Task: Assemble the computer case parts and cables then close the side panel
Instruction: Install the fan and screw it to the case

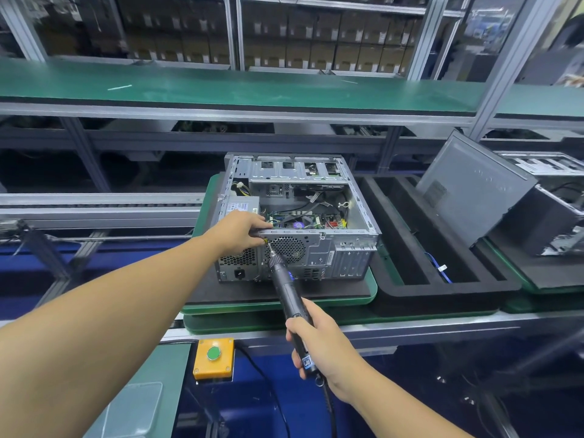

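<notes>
A person's right hand is clenched round the lower barrel of a black powered driver. The driver angles up toward 11 o'clock, and its bit meets the rear face of an open case at the upper left of the fan grille. The left hand curls over the case's top rear rail just beside the bit. Its fingertips close on a small yellowish piece, probably a screw, though it is too small to tell.

The case lies on its side on a green pallet at the centre of the line, its open side up. The power supply shows at 10 o'clock inside it, and the board and loose cables sit further in.

The case looks like stiff sheet steel, fairly heavy and likely sharp at its cut edges. It is best steadied by the folded rail, where the left hand already is, and not by the board or wiring, which look fragile. The screw is tiny and easily dropped, so it calls for a fingertip pinch until the bit seats.

At 3 o'clock a black foam tray holds a blue cable. Beyond it, at 2 o'clock, a grey panel leans tilted against another case. The panel is thin and likely to flex, so it is better carried by two opposite edges. A yellow button box sits at 7 o'clock.
</notes>
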Tool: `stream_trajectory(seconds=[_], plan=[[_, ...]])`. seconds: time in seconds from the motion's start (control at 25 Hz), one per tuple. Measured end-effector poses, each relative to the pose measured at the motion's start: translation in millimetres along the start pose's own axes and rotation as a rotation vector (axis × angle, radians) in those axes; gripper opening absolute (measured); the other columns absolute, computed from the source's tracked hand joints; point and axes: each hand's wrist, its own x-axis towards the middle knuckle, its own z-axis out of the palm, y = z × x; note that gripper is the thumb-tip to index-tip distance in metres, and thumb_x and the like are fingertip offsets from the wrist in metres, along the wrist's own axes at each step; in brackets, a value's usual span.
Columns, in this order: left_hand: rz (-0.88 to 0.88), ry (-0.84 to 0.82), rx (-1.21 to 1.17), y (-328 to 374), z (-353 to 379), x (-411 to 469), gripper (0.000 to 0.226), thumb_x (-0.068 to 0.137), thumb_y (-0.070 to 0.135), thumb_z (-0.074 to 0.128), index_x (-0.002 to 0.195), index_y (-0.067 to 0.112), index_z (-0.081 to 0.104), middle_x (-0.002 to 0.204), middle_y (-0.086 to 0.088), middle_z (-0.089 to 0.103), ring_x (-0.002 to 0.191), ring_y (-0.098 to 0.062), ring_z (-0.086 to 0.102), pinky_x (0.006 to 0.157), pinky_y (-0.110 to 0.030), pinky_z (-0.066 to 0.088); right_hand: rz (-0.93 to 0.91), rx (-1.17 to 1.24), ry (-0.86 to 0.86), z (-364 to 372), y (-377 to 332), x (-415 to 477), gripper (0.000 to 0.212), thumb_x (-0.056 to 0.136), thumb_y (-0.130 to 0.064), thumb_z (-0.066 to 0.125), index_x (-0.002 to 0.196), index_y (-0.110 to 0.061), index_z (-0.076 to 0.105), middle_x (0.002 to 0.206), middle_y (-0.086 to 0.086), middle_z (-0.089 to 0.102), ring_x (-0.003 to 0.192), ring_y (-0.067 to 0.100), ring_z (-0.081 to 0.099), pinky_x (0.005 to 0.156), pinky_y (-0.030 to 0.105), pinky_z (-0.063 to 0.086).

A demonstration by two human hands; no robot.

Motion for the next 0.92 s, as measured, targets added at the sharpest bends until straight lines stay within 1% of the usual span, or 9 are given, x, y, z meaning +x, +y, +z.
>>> stream_trajectory(seconds=[0.2, 0.32, 0.48, 0.68, 0.76, 0.84, 0.92], plan=[[0.002, 0.006, -0.003, -1, 0, 0, 0.048, 0.090, 0.032, 0.071, 0.136, 0.021, 0.060, 0.147, -0.002, 0.051, 0.133, -0.020, 0.048, 0.113, -0.033, 0.036, -0.010, -0.003, 0.007, 0, -2, -1, 0.023, 0.075, -0.035, 0.058, 0.098, -0.042, 0.062, 0.077, -0.007, 0.060, 0.055, 0.022, 0.054, 0.047, 0.030, 0.042], [0.003, 0.005, -0.012, -1, 0, 0, 0.048, 0.089, 0.032, 0.071, 0.135, 0.021, 0.060, 0.146, -0.002, 0.051, 0.133, -0.020, 0.048, 0.113, -0.033, 0.035, -0.015, -0.002, 0.005, 0, -6, -2, 0.021, 0.076, -0.034, 0.057, 0.094, -0.041, 0.063, 0.076, -0.006, 0.059, 0.054, 0.022, 0.053, 0.046, 0.029, 0.042], [0.005, 0.011, -0.023, -2, 1, -1, 0.047, 0.089, 0.029, 0.072, 0.135, 0.021, 0.061, 0.146, -0.002, 0.051, 0.134, -0.021, 0.047, 0.113, -0.032, 0.035, 0.012, 0.008, 0.008, 3, -11, -2, 0.022, 0.077, -0.035, 0.057, 0.097, -0.040, 0.063, 0.075, -0.006, 0.060, 0.054, 0.021, 0.054, 0.046, 0.028, 0.042], [0.003, 0.023, -0.026, -1, 1, -1, 0.046, 0.089, 0.029, 0.072, 0.134, 0.021, 0.062, 0.145, -0.002, 0.052, 0.132, -0.020, 0.049, 0.111, -0.032, 0.036, 0.038, 0.052, 0.022, 5, -14, -4, 0.015, 0.082, -0.032, 0.057, 0.096, -0.032, 0.062, 0.077, -0.003, 0.061, 0.054, 0.021, 0.053, 0.047, 0.031, 0.039], [0.001, 0.026, -0.036, 0, 1, -2, 0.046, 0.089, 0.028, 0.072, 0.133, 0.022, 0.062, 0.145, -0.001, 0.053, 0.131, -0.020, 0.050, 0.110, -0.031, 0.037, 0.046, 0.091, 0.016, 11, -16, -6, 0.014, 0.083, -0.031, 0.058, 0.095, -0.025, 0.060, 0.080, 0.000, 0.060, 0.054, 0.021, 0.053, 0.048, 0.032, 0.039], [0.004, 0.029, -0.032, 0, 1, -2, 0.046, 0.088, 0.025, 0.072, 0.133, 0.021, 0.063, 0.142, 0.001, 0.055, 0.128, -0.019, 0.052, 0.109, -0.030, 0.039, 0.053, 0.174, -0.010, 21, -19, -8, 0.019, 0.086, -0.030, 0.060, 0.100, -0.017, 0.057, 0.082, 0.003, 0.058, 0.053, 0.021, 0.053, 0.047, 0.031, 0.041], [-0.001, 0.032, -0.039, 0, 1, -2, 0.047, 0.087, 0.020, 0.073, 0.132, 0.021, 0.063, 0.139, 0.002, 0.058, 0.125, -0.017, 0.054, 0.106, -0.030, 0.041, 0.077, 0.271, -0.036, 32, -25, -9, 0.019, 0.093, -0.028, 0.059, 0.105, -0.014, 0.055, 0.085, 0.006, 0.057, 0.052, 0.021, 0.053, 0.046, 0.030, 0.044]])
